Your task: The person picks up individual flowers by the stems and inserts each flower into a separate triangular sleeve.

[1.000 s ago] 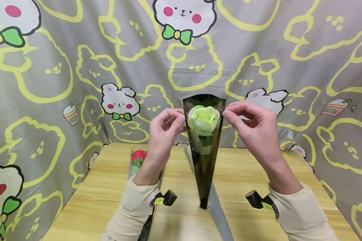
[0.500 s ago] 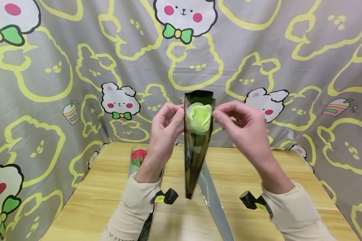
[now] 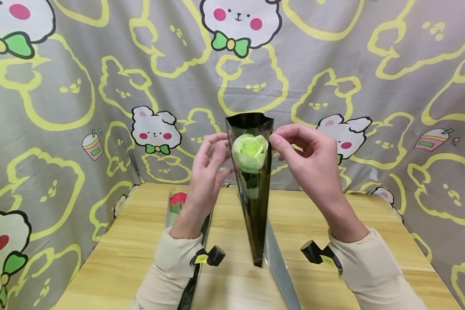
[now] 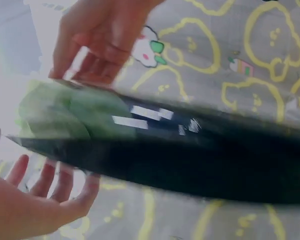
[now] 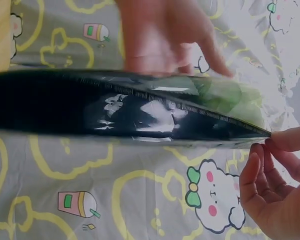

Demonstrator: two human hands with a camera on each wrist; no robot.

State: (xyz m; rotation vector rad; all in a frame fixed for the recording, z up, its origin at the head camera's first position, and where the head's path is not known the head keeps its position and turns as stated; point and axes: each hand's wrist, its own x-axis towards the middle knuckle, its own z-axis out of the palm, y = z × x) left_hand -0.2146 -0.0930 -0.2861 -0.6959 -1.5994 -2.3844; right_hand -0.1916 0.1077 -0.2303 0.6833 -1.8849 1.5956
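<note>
A light green artificial rose point(image 3: 250, 151) stands inside a dark see-through cone sleeve point(image 3: 252, 215), held up over the table. My right hand point(image 3: 311, 157) pinches the sleeve's upper right edge between thumb and fingertips, as the right wrist view also shows. At the sleeve's left side is my left hand point(image 3: 207, 176), its fingers loosely spread. In the left wrist view that hand's fingers point(image 4: 65, 182) lie close along the sleeve, with the thumb apart from it. Whether they touch the sleeve cannot be told.
On the wooden table point(image 3: 321, 258), a wrapped red rose point(image 3: 177, 199) lies partly under my left forearm. A grey-sheened flat sleeve point(image 3: 280, 267) lies behind the held one. A patterned curtain point(image 3: 252, 99) hangs behind the table.
The sleeve with the green rose has moved slightly left and turned about its length, first narrowing, then facing forward again. My left fingers have loosened from its edge; my right hand followed leftward.
</note>
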